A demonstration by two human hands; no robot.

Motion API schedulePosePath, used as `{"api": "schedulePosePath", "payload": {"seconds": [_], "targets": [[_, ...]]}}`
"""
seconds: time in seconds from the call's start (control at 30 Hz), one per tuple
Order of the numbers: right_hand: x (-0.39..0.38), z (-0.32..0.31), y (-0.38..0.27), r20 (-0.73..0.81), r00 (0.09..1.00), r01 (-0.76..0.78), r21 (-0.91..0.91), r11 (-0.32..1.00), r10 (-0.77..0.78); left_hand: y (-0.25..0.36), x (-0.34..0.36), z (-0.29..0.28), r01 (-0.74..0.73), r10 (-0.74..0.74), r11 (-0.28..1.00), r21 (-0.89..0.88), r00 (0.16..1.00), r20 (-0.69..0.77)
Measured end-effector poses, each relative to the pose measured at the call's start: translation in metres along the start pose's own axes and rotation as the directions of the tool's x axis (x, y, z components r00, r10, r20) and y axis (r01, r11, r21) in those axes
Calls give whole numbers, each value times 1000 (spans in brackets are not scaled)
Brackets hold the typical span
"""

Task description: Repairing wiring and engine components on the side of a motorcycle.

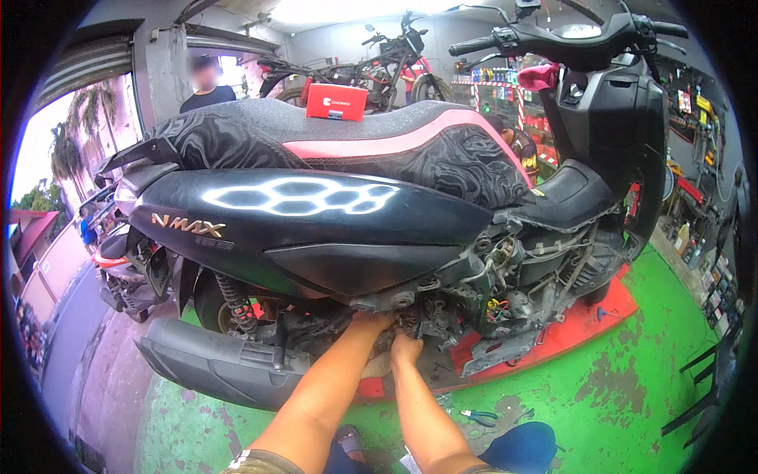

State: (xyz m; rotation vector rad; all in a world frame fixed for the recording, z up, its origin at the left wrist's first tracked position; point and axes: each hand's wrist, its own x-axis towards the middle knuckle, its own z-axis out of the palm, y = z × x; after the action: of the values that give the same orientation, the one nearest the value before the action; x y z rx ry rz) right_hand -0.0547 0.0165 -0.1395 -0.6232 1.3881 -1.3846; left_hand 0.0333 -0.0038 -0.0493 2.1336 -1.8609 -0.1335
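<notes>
A black scooter (332, 205) stands side-on, its lower right part stripped to show frame, hoses and wiring (496, 304). My left hand (377, 320) reaches in under the body panel among grimy engine parts; its fingers are hidden. Just right of it and lower, my right hand (407, 346) has its fingers curled round something I cannot make out in the engine area. A long grey-black plastic panel (205, 367) lies along the scooter's lower left, beside the rear shock absorber (237, 300). A red box (335, 101) rests on the seat.
A red platform (576, 316) is under the scooter, on a green floor (632, 363). Pliers (478, 416) lie near my right forearm. Behind stand a person (207, 99) and a motorbike (371, 67); another person (523, 146) is partly hidden. Shelves and tools line the right wall (695, 118).
</notes>
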Motion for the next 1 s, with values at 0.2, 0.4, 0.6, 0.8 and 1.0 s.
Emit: {"api": "schedulePosePath", "payload": {"seconds": [0.2,0.4,0.6,0.8,1.0], "targets": [[27,-15,-3,109,979,-200,322,925,173,20,21,13,-66,55,993,95,992,115],[-16,-20,-40,160,987,-29,37,999,23,32,-5,-28,-67,67,998,-1,997,34],[6,-12,-5,46,999,18,45,999,-20,4,19,13,-119,115,989,93,992,44],[22,-5,25,221,973,27,175,984,-66,6,1,1,-140,143,982,125,990,-14],[5,-19,-22,67,995,-81,97,992,75,28,1,-13,-181,185,975,126,983,-18]]}}
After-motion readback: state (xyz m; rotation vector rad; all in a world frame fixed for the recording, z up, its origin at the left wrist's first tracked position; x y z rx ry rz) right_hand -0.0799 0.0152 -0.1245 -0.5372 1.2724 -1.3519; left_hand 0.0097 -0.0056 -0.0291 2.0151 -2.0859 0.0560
